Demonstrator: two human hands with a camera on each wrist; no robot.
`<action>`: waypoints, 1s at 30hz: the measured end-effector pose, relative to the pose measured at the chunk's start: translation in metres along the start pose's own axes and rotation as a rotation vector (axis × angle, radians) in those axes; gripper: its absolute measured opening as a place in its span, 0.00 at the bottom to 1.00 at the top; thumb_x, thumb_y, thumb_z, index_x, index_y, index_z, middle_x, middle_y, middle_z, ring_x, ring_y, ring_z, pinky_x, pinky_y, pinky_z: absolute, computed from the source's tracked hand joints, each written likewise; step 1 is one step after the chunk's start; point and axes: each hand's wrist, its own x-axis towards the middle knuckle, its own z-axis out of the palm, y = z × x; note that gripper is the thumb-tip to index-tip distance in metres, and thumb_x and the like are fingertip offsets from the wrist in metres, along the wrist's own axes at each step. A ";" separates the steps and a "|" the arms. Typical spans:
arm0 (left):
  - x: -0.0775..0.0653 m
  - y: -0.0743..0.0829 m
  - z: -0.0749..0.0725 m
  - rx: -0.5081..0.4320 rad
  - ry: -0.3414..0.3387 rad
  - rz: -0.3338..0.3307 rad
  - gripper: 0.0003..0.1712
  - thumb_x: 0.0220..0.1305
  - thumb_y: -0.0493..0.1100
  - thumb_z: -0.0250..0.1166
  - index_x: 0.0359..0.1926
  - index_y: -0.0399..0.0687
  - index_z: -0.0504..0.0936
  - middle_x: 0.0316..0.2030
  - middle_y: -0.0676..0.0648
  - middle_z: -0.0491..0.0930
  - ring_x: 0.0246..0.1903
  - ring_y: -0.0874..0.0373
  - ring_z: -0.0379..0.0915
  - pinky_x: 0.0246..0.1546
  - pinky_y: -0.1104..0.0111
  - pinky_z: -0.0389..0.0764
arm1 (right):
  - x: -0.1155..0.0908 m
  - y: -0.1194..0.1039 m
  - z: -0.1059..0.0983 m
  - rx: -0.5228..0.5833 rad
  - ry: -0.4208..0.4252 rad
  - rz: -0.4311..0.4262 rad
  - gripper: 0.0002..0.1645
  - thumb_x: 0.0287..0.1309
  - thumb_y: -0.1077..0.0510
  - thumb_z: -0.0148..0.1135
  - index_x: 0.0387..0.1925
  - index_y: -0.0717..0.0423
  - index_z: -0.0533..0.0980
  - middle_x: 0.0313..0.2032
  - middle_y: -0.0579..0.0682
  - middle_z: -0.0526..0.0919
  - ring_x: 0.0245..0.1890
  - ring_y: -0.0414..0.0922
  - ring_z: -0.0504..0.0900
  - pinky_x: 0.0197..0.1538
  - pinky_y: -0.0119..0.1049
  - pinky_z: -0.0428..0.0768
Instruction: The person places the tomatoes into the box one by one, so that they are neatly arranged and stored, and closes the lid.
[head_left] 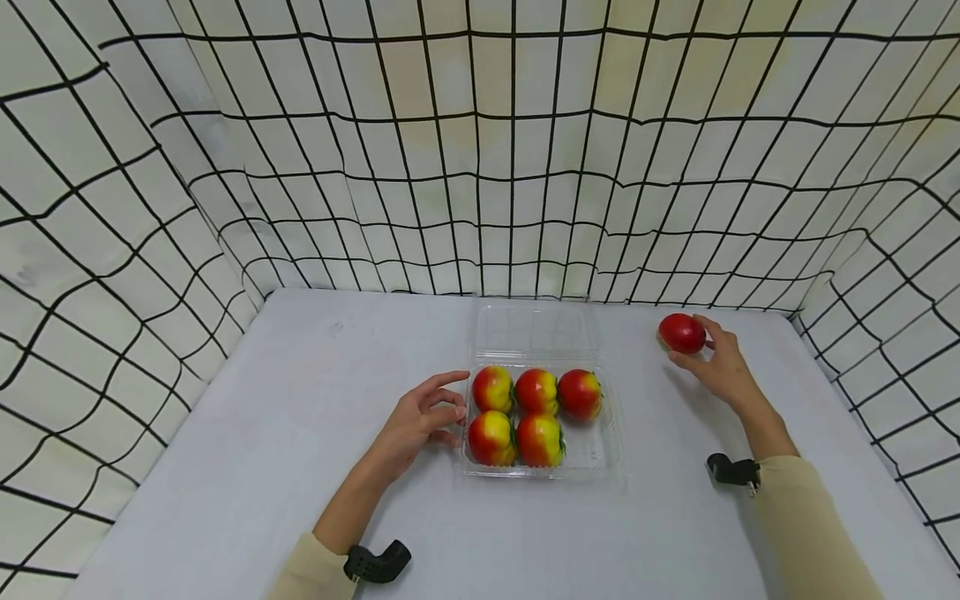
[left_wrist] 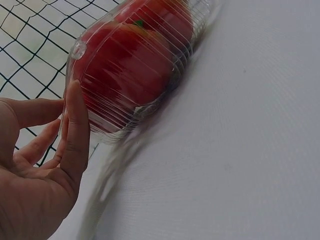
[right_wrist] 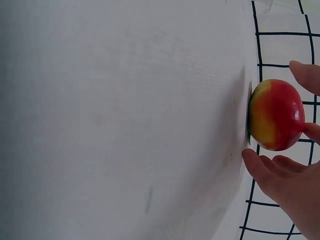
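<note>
A clear plastic box [head_left: 592, 457] stands on the table, with three red-and-yellow fruits [head_left: 537, 392] in its back row and two in its front row. The front right place holds none. My left hand [head_left: 420, 421] is at the box's left side, fingers loosely bent and touching its edge; the left wrist view shows fingertips at the clear rim [left_wrist: 79, 50]. Farther right, a single red fruit [head_left: 681, 333], yellowish near its leaves [right_wrist: 275, 115], sits on the table. My right hand [head_left: 720, 367] is spread around it, thumb apart, one finger seeming to touch its side.
The box's clear lid [head_left: 536, 327] is folded back behind it. Black wire mesh [head_left: 510, 179] with pale sheeting behind it rises along the back and both sides of the white table [head_left: 315, 400]. Each wrist carries a black camera mount [head_left: 377, 562].
</note>
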 end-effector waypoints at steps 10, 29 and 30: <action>0.000 0.000 0.001 -0.003 0.000 0.002 0.32 0.72 0.40 0.65 0.74 0.51 0.70 0.46 0.46 0.79 0.40 0.54 0.79 0.38 0.68 0.89 | 0.006 0.004 0.001 0.017 0.000 0.000 0.53 0.67 0.56 0.67 0.80 0.64 0.46 0.73 0.79 0.55 0.71 0.76 0.60 0.64 0.72 0.74; 0.000 -0.001 0.000 -0.010 0.000 0.001 0.33 0.72 0.40 0.65 0.75 0.51 0.69 0.45 0.46 0.79 0.41 0.55 0.79 0.38 0.68 0.89 | 0.010 0.010 0.002 0.089 0.021 0.029 0.48 0.68 0.61 0.65 0.78 0.59 0.48 0.73 0.77 0.59 0.70 0.75 0.64 0.67 0.70 0.74; 0.000 -0.001 0.000 -0.010 0.000 0.000 0.33 0.72 0.39 0.65 0.75 0.51 0.69 0.45 0.46 0.79 0.41 0.54 0.79 0.38 0.68 0.89 | 0.010 0.010 0.002 0.092 0.017 0.032 0.48 0.68 0.61 0.65 0.79 0.59 0.48 0.73 0.77 0.59 0.70 0.75 0.63 0.67 0.70 0.74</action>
